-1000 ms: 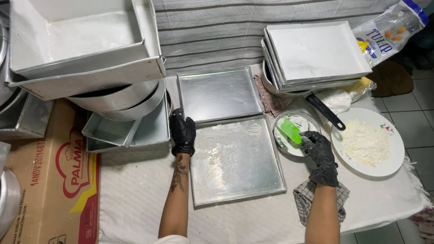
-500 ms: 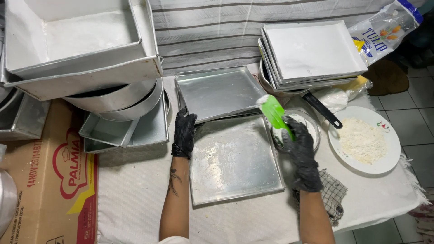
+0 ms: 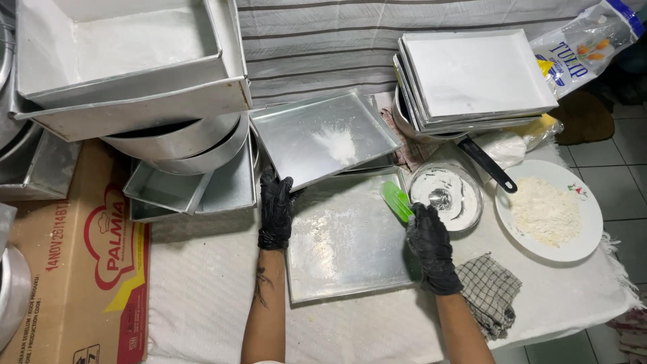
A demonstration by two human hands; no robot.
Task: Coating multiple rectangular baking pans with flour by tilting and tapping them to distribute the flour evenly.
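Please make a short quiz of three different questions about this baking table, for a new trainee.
1. True or false: the left hand lifts the edge of the tilted square pan.
2. What does the right hand hold? A) a green brush B) a whisk C) a checked cloth
3. Fill in: the white plate with flour stands to the ____ of the small glass bowl.

Key: 1 true; 2 A; 3 right
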